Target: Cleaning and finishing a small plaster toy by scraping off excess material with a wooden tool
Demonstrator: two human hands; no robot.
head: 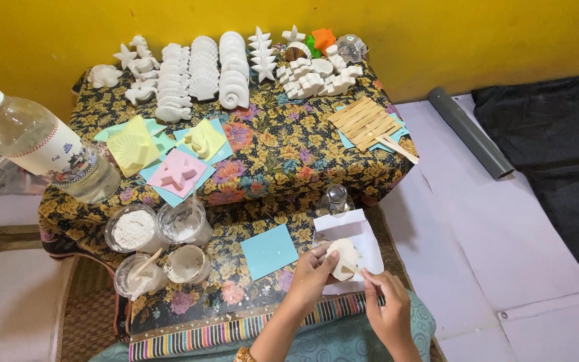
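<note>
Two hands busy: our left hand (309,270) cups the brittle plaster cast (343,258) edgewise; right hand (387,305) pinches a thin stick (360,271).

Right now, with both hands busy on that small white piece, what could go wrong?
1. The left hand pinches the white cast piece while the right hand works it with a thin stick; it might chip or slip.
2. Scrapings may miss the white paper and land on the floral cloth.
3. An elbow could knock the open cups of powder.
</note>
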